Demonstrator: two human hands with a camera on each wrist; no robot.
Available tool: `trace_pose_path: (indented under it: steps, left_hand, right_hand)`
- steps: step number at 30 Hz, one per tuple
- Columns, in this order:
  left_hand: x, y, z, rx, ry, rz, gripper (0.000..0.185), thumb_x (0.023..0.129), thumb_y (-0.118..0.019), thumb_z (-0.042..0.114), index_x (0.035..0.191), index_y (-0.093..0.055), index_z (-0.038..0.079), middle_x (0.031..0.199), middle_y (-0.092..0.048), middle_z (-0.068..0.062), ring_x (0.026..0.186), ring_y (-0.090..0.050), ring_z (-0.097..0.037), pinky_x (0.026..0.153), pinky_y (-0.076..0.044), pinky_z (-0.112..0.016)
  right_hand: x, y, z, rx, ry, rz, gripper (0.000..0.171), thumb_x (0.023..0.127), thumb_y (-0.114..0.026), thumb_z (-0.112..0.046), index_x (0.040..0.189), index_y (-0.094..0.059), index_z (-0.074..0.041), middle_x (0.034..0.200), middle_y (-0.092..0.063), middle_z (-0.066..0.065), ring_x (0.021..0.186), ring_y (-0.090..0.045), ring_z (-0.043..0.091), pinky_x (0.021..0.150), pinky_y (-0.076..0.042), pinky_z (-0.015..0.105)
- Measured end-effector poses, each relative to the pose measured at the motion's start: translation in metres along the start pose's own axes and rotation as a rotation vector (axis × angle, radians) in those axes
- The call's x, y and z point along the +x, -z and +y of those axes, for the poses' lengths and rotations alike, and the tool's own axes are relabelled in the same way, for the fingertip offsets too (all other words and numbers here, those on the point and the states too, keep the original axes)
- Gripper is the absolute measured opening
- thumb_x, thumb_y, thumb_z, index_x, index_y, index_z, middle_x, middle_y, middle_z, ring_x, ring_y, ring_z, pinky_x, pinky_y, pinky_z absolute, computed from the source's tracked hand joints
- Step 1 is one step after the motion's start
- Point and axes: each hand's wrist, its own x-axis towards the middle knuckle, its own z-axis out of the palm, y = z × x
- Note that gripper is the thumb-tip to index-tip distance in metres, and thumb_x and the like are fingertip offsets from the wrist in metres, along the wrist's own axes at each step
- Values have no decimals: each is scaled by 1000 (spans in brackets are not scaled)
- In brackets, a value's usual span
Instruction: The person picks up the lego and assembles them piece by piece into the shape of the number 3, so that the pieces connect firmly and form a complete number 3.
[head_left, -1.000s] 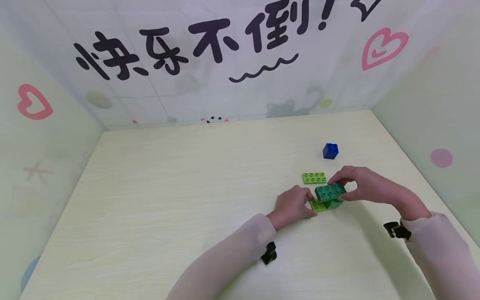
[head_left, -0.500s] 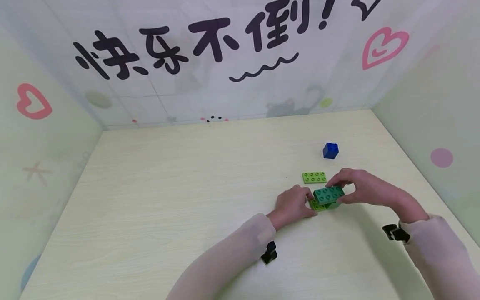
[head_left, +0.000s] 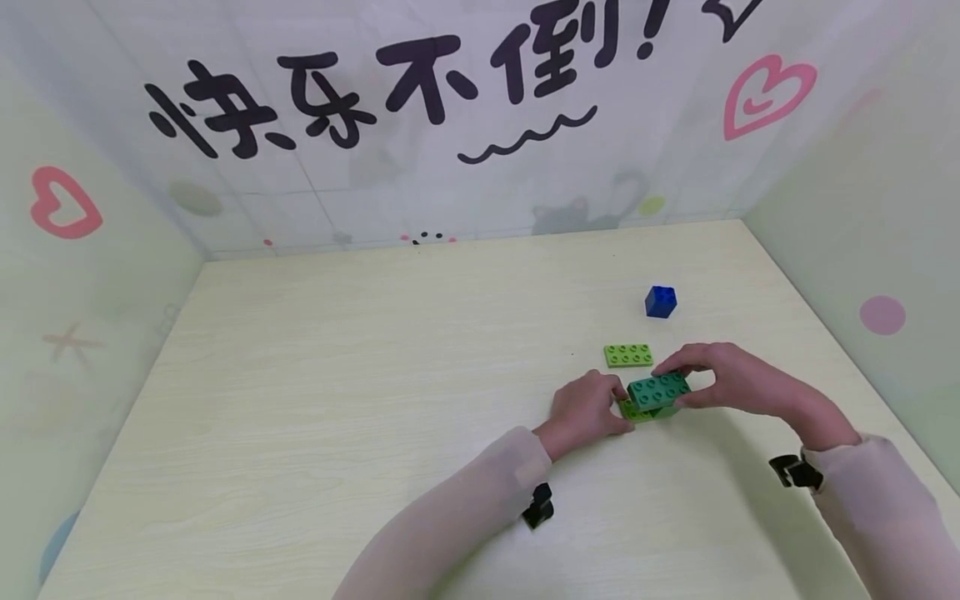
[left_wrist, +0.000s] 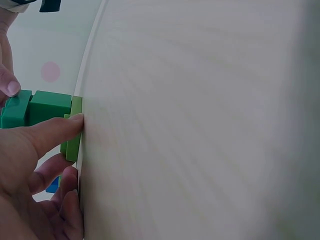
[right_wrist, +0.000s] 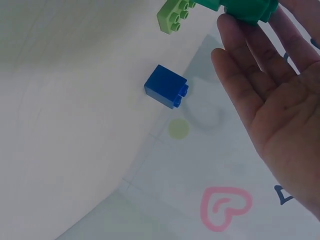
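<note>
1. Right hand [head_left: 738,382]: fingers clamped on the dark green brick [head_left: 658,389], seating it squarely on the light green plate [head_left: 636,410].
2. Left hand [head_left: 588,408]: fingers pressing the plate against the counter [head_left: 375,400] to steady it.

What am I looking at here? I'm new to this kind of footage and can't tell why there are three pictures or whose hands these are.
There is no machine here: a person works with two bare hands, wearing three cameras. The big picture comes from the head, looking down at a pale wooden table. The other two come from cameras strapped to each wrist, so they look sideways and odd.

The right hand pinches a dark green brick with its fingers. Beneath it lies a light green plate, which the left hand steadies with its fingers.

Also on the table are a second light green plate and a small blue brick. Decorated walls surround the table.
</note>
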Motion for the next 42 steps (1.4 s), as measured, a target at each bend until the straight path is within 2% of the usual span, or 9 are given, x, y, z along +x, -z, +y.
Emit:
trace_pose_path:
  steps: [5,11,19,28,36,39,42]
  left_hand:
    - [0,1,0,-3,0,3,35,72,-79,31,101,-67,17,81,-51,9,67,-45,-4,53,-37,-19]
    - [0,1,0,-7,-3,4,34,72,-78,31,101,-67,17,82,-52,9,67,-45,-4,53,-37,-19]
    - [0,1,1,-3,-3,0,34,73,-78,32,100,-66,17,83,-52,9,67,-45,-4,53,-37,-19]
    - [0,0,0,2,-8,11,33,73,-78,32,100,-67,18,78,-49,9,67,-45,-3,53,-36,-18]
    - [1,-1,0,10,-13,10,33,72,-78,32,101,-67,19,83,-53,10,69,-46,-2,53,-37,-18]
    - [2,-2,0,11,-11,9,33,72,-78,32,101,-67,19,84,-54,10,70,-46,-2,54,-37,-18]
    - [2,-1,-1,12,-9,7,34,73,-78,32,101,-67,19,85,-54,10,70,-46,-2,54,-37,-18]
  right_hand:
    - [-4,-3,2,37,-6,25,40,76,-74,-19,114,-64,-11,108,-62,0,94,-56,9,78,-48,32]
    - [-5,-7,5,95,-15,27,41,77,-73,-12,116,-62,-7,110,-61,1,97,-56,7,83,-48,35]
    - [-6,-8,7,105,44,26,40,78,-71,-10,117,-61,-3,107,-60,1,96,-56,6,82,-48,36]
    - [-8,-8,10,160,51,21,40,80,-69,-8,118,-59,1,109,-60,6,97,-57,6,82,-45,20]
    - [-10,-10,11,111,18,56,42,78,-71,-8,118,-61,-2,106,-60,2,95,-58,8,82,-48,34]
    - [-10,-10,10,115,14,66,42,77,-72,-8,116,-61,-2,105,-61,3,94,-58,8,81,-48,36]
    - [-10,-10,9,121,27,76,42,76,-73,-9,115,-62,-2,104,-62,3,92,-58,7,80,-49,31]
